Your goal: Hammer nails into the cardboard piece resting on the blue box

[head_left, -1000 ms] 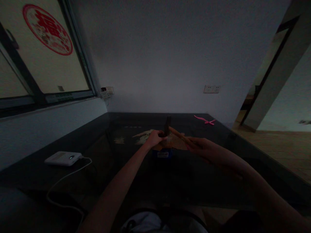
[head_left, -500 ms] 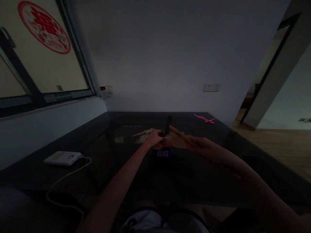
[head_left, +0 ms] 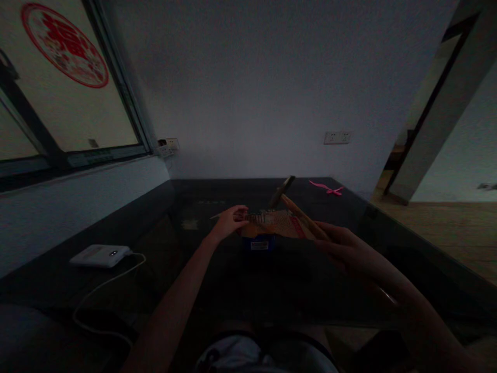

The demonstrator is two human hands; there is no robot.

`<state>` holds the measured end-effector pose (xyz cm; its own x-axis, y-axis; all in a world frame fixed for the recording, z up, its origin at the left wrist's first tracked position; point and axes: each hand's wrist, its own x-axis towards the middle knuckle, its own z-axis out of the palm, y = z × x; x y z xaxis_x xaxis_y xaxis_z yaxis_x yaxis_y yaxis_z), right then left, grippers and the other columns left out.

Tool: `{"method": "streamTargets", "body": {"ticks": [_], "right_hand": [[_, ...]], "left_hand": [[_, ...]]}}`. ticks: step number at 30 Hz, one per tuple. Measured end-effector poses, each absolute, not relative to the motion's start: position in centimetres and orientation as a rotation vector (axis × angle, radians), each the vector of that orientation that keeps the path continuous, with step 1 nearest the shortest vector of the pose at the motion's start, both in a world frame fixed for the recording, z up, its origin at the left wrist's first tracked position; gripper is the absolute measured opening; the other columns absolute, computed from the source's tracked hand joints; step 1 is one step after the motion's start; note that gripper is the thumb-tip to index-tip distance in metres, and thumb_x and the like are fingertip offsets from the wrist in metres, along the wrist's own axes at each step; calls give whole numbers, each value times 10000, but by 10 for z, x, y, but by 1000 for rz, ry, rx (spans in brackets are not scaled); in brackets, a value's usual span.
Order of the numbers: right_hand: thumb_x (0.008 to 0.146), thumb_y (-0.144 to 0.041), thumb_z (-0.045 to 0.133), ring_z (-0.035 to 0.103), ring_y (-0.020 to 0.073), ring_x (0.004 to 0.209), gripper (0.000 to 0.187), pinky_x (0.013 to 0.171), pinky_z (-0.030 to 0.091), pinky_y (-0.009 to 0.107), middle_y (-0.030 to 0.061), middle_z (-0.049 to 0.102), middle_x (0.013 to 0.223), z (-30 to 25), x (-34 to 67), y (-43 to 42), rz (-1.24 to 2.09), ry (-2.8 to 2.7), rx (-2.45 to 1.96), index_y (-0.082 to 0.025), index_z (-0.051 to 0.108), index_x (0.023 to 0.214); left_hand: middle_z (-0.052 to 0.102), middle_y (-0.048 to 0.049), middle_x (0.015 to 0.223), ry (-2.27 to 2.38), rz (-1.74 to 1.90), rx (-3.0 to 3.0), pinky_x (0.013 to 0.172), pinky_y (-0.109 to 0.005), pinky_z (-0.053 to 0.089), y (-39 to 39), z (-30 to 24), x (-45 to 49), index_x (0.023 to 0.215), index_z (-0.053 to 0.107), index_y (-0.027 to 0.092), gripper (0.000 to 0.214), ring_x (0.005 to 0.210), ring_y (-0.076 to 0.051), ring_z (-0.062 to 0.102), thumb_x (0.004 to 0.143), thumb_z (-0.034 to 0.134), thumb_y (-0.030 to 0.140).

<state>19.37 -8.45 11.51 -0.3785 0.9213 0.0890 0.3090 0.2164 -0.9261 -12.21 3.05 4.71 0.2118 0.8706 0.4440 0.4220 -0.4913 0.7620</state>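
Observation:
My left hand (head_left: pixel 229 224) pinches the left end of a flat orange-brown patterned piece (head_left: pixel 277 221), perhaps a packet or board, with a red patch near its right end. That piece lies over a small blue box (head_left: pixel 259 243) with a white label on its front. In my right hand (head_left: pixel 337 242), the fingers are wrapped round the wooden handle of what looks like a hammer (head_left: pixel 301 215). Its dark head (head_left: pixel 282 190) is tilted to the right above the patterned piece. Dim light hides the finer details.
The dark glossy table (head_left: pixel 186 295) reaches back to the wall. A white power bank (head_left: pixel 100 255) with a white cable lies at the left. Near the back right corner is a pink ribbon (head_left: pixel 329 189). Wall sockets (head_left: pixel 337 137) sit above the table.
My left hand has slid left along the patterned piece, baring more of it. My right hand has shifted slightly right, and the hammer's head has gone from nearly upright to leaning right.

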Motion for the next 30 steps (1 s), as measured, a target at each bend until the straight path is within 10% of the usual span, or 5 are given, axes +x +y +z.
{"method": "streamTargets", "body": {"ticks": [30], "right_hand": [[742,-400,591,421,74,431,617,370,349,180,-41,513,618,79,207,-99,1248,-1612,-1306,-167,442,1293]], "left_hand": [[681,-27,813,1397,1391,2073,730,-287,501,30,34,-123,814,655,175,90,771,-162,637,751,595,199]]}}
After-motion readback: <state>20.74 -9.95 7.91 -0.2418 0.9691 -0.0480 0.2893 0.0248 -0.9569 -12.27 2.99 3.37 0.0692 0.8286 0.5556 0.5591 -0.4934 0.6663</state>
